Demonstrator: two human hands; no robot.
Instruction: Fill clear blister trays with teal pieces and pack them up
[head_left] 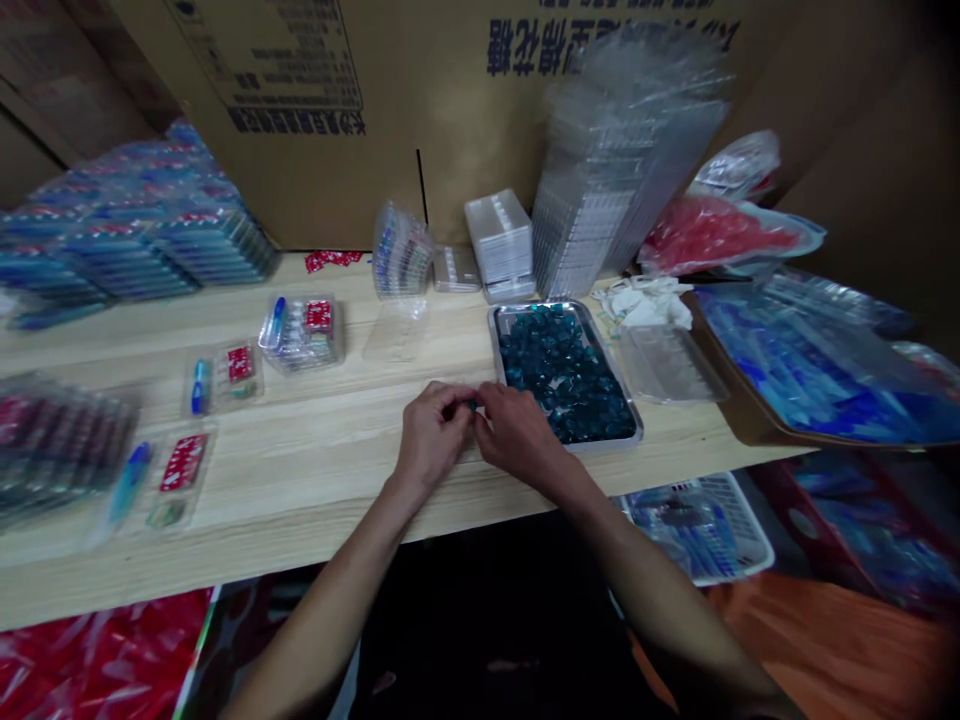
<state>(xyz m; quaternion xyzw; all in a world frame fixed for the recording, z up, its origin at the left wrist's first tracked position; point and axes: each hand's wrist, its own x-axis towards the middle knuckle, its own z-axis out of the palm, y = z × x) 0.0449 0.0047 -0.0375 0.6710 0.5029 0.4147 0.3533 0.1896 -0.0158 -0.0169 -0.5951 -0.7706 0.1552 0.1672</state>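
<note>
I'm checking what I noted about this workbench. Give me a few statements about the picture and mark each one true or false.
1. Both hands are down among the pieces in the tray. False: the left hand and right hand meet just beside the metal tray, with a small teal piece showing between them.
2. The tray holds a heap of dark teal pieces. True.
3. A tall stack of clear plastic trays stands behind the metal tray. True.
4. The clear packs left of the hands hold green cards. False: their cards are red.
5. A white basket sits below the wooden table. True.
</note>
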